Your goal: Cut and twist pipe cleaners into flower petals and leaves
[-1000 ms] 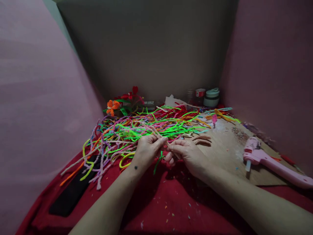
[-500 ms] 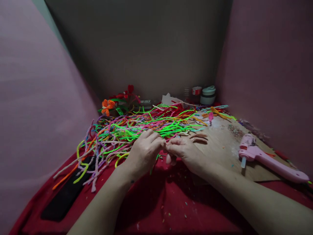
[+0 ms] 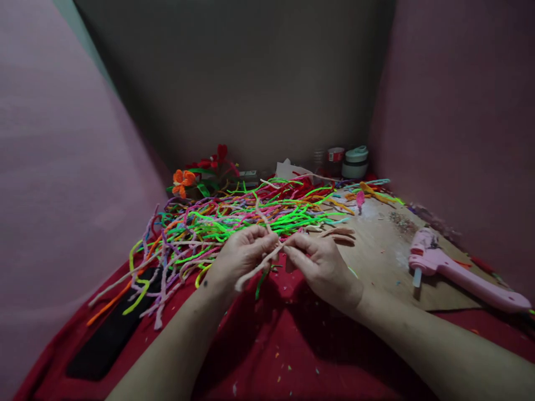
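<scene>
Between my hands is a pale pinkish pipe cleaner [image 3: 256, 269]. One end sticks up past my left fingers and another slants down to the left; whether this is one stem or two I cannot tell. My left hand [image 3: 242, 253] is closed, pinching it near the crossing point. Thumb and finger of my right hand [image 3: 324, 267] pinch it just to the right, fingertips nearly touching the left ones. Just beyond both hands lies a heap of colourful pipe cleaners [image 3: 288, 221], with bright green ones nearest.
A pink glue gun [image 3: 463, 273] rests at the right on a brown board [image 3: 384, 267]. Brown strips [image 3: 340, 234] lie behind my right hand. At the left is a black flat object [image 3: 100, 345] on the red cloth [image 3: 276, 362]. Pipe-cleaner flowers [image 3: 184, 181] and a lidded cup [image 3: 355, 162] stand behind.
My left hand has turned so its thumb side shows, and the pale pipe cleaner's two ends have come into view. My right hand has shifted slightly.
</scene>
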Demonstrator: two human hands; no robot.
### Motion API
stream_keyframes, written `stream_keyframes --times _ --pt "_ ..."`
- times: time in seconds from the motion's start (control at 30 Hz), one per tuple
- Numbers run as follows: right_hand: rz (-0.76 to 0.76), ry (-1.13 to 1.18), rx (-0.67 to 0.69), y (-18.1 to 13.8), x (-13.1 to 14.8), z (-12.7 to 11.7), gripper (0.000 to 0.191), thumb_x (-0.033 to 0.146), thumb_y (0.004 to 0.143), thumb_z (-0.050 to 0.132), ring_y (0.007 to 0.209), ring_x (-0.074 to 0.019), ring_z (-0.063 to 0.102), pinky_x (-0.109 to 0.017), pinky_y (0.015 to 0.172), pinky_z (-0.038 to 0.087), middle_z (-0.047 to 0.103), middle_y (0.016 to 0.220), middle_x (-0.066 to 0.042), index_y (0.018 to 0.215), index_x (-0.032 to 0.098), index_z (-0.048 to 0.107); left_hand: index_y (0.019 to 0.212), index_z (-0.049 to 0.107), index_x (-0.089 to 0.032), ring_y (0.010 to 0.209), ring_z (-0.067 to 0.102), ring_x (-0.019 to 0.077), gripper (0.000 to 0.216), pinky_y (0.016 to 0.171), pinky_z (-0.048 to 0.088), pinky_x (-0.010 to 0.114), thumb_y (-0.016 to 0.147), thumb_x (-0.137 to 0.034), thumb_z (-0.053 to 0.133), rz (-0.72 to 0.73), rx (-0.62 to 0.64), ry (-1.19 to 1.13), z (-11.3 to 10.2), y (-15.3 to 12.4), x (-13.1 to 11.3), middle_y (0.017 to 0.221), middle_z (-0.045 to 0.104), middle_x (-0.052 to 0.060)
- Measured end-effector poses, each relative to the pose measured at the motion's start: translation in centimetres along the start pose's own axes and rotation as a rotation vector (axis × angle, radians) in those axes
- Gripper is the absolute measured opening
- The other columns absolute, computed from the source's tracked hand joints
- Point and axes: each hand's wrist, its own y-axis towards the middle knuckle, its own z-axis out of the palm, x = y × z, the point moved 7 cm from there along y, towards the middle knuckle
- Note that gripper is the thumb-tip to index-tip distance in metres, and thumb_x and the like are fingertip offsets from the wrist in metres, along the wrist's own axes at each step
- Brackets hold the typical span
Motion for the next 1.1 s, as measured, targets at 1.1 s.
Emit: stream_keyframes --times 1.1 --pt "-0.188 -0.214 -0.194 0.0 0.5 -1.0 0.021 0.014 0.082 0.048 0.086 -0.0172 0.052 -0.031 0.077 0.041 0.061 0.090 -0.006 0.095 0.018 0.063 0.072 0.051 -0.015 0.058 0.038 0.0087 0.018 0.054 0.032 0.021 0.080 -0.030 0.047 0.188 0.063 0.693 0.1 -0.4 -2.0 0.063 0.044 -0.004"
